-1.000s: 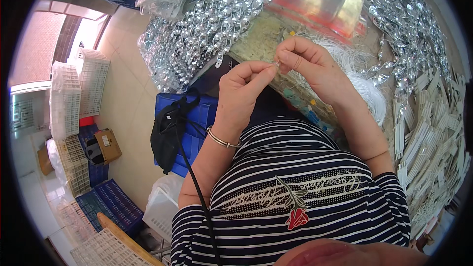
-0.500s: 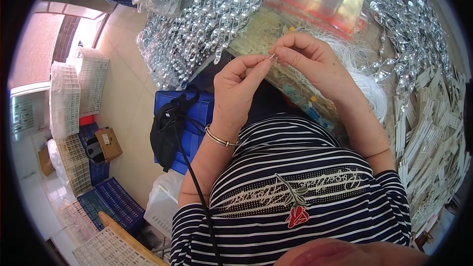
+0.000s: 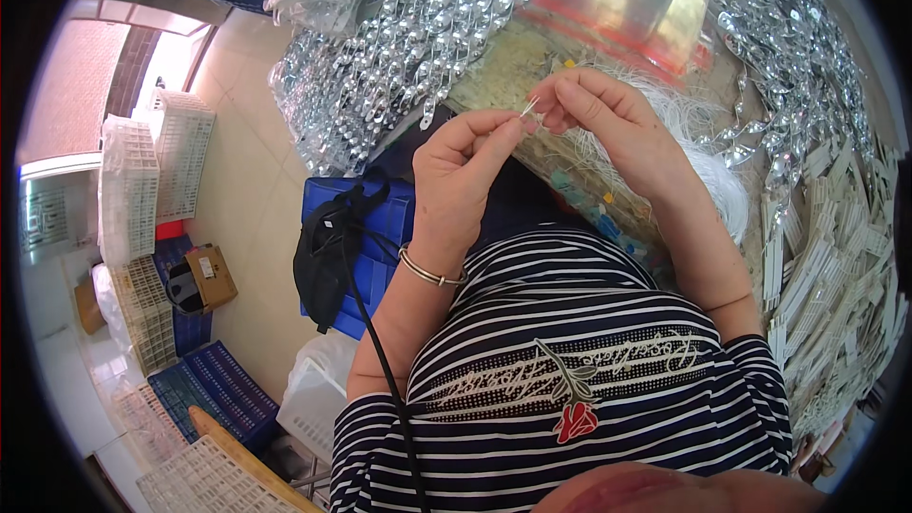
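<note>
My left hand pinches a short, thin white thread between thumb and forefinger, its ends sticking up past the fingertips. Close beside it, my right hand has its fingers curled in, the fingertips next to the thread; whether they grip anything is too small to tell. Under the right hand, a bundle of fine white threads spreads over a worn, yellowish work surface. Clear plastic bags with red edges lie beyond the hands.
Strings of shiny silver pieces hang at the far left, with more silver strands at the far right. White strips are heaped at right. A blue crate with a black bag stands left; baskets line the wall.
My right hand has drawn slightly right, away from the left fingertips, and its thumb and forefinger have shifted. More of the thread's ends shows. The left hand keeps its pinch.
</note>
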A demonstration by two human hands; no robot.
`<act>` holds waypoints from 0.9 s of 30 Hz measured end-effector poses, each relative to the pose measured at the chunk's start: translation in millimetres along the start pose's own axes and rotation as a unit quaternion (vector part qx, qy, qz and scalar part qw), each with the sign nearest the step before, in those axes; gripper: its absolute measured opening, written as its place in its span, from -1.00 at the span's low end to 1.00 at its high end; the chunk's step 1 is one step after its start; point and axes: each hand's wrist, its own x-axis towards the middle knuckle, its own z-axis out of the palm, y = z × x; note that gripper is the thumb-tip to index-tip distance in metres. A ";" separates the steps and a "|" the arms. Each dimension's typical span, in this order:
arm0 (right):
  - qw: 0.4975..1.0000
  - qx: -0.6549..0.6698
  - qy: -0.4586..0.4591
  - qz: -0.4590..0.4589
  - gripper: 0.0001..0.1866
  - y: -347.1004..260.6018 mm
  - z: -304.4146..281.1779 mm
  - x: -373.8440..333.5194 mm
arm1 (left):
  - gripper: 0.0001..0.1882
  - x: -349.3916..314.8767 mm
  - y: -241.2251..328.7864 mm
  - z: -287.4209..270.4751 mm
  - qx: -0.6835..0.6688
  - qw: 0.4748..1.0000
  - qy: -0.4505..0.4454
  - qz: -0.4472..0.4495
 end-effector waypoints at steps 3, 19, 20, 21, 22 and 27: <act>1.000 -0.004 -0.017 0.002 -0.74 -3.3 2.0 -3.0 | -0.86 -2.3 -1.3 -4.0 -0.002 1.000 -0.002 -0.006; 0.970 -0.217 -0.011 -0.109 -0.94 -2.7 7.7 -3.2 | -0.87 -2.7 -4.9 -12.5 0.001 0.993 -0.059 -0.100; 0.964 -0.239 -0.007 -0.114 -0.94 -3.4 8.5 -3.9 | -0.88 -3.8 -4.2 -12.6 -0.005 0.992 -0.058 -0.109; 0.958 -0.261 -0.003 -0.120 -0.94 -4.1 9.4 -4.6 | -0.89 -4.9 -3.6 -13.0 -0.010 0.991 -0.057 -0.118; 0.957 -0.262 -0.003 -0.123 -0.94 -4.1 10.1 -4.9 | -0.89 -4.7 -3.2 -13.8 -0.009 0.992 -0.057 -0.115; 0.933 -0.323 -0.009 -0.155 -0.92 -0.9 13.6 -6.5 | -0.91 -5.7 -7.1 -20.5 0.100 0.992 -0.050 -0.059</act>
